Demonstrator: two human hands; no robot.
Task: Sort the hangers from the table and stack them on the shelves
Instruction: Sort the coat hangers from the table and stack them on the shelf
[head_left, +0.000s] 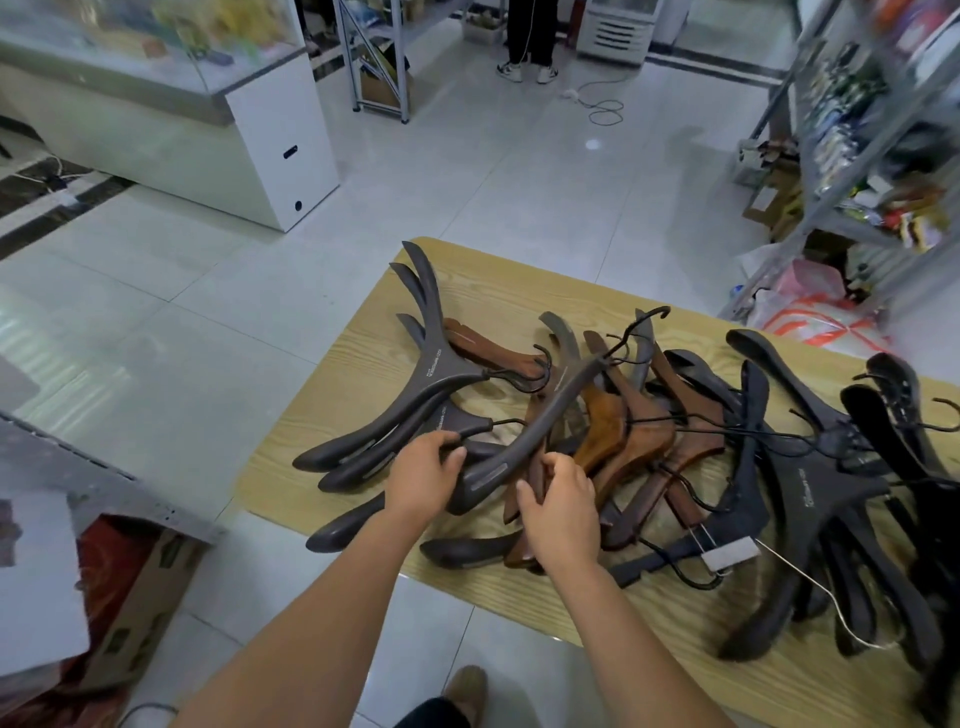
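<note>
Grey hanger: a dark grey wooden hanger is tilted above the pale wood-grain worktop, long axis from near-left to far-right, hook far-right.
Left hand: closed around its lower arm.
Right hand: closed on brown wooden hangers.
Count: three grey hangers fanned at left; the brown and black hangers overlap too much to count.
Cut off: the black pile runs past the right edge.

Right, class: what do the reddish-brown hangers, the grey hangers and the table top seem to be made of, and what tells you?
Reddish-brown hangers: probably varnished wood; streaky grain shows, with a slight shine.
Grey hangers: uniform matt dark grey, no grain visible; perhaps painted wood or plastic, the look leaves it open.
Their hooks: thin, black, likely coated metal wire.
Table top: pale wood-grain pattern, smooth rounded corner; possibly laminate rather than solid wood.
</note>
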